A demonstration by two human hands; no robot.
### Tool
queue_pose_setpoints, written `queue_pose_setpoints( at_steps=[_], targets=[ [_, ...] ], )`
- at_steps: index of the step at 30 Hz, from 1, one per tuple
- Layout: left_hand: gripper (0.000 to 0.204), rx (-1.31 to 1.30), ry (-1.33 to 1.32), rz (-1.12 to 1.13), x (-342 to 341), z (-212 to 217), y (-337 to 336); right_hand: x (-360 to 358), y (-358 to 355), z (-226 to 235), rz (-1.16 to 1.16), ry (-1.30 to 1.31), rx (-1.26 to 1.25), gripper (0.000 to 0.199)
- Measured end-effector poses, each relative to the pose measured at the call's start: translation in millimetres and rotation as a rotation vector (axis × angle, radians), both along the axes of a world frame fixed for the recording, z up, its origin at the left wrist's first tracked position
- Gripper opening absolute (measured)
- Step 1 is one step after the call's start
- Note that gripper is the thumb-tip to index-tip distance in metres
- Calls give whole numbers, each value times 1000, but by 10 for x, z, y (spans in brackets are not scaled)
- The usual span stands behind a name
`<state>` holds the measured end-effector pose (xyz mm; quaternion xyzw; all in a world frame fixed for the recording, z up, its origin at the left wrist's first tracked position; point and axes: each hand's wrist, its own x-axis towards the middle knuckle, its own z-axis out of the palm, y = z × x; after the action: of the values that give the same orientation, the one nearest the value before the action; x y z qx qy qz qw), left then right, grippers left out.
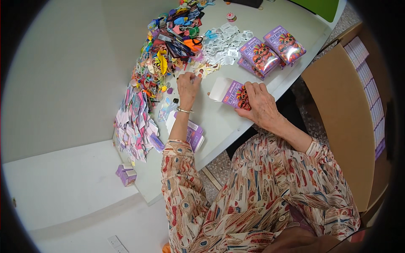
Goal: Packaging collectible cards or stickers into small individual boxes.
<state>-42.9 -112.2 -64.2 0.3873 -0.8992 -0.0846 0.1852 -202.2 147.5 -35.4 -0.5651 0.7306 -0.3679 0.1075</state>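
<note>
Nearest me, the patterned sleeves [181,173] run off the bottom edge of my view, and the left forearm hides part of a purple-and-white carton [195,137] lying beneath it. I have the right hand [262,105] curled over a purple box [231,93], thumb on the near side and fingers across its printed front; its white flap stands open toward the left, but its inside is hidden from me. The left hand [188,88] has its fingertips drawn together at some small cream-coloured cards [206,69] (I can't tell whether one is pinched).

For room, I have bare white tabletop [223,126] between the wrists, running down to the slanting front edge. Right of that edge, a tall cardboard box [337,92] with rows of stacked cartons [367,80] inside limits the right arm's side.

Farther off, shiny purple packs [258,55] lie stacked near the table's right edge, beside scattered white paper slips [228,42]. A heap of colourful trinkets [168,46] lines the wall, its pieces too tangled to separate, and a dark object [247,3] is cut off at the top.
</note>
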Motion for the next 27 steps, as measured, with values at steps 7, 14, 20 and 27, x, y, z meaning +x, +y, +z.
queue_pose_setpoints(
  at_steps=[7,14,20,27],
  targets=[
    [31,-23,51,-179,79,82,81,4,24,-6,6,-3,11,72],
    [31,265,13,-48,30,170,134,4,20,0,0,-8,14,70],
    [31,320,-16,14,42,113,20,-2,3,10,5,2,-12,70],
    [24,362,214,-3,-23,270,279,14,-3,6,4,5,6,70]
  ],
)
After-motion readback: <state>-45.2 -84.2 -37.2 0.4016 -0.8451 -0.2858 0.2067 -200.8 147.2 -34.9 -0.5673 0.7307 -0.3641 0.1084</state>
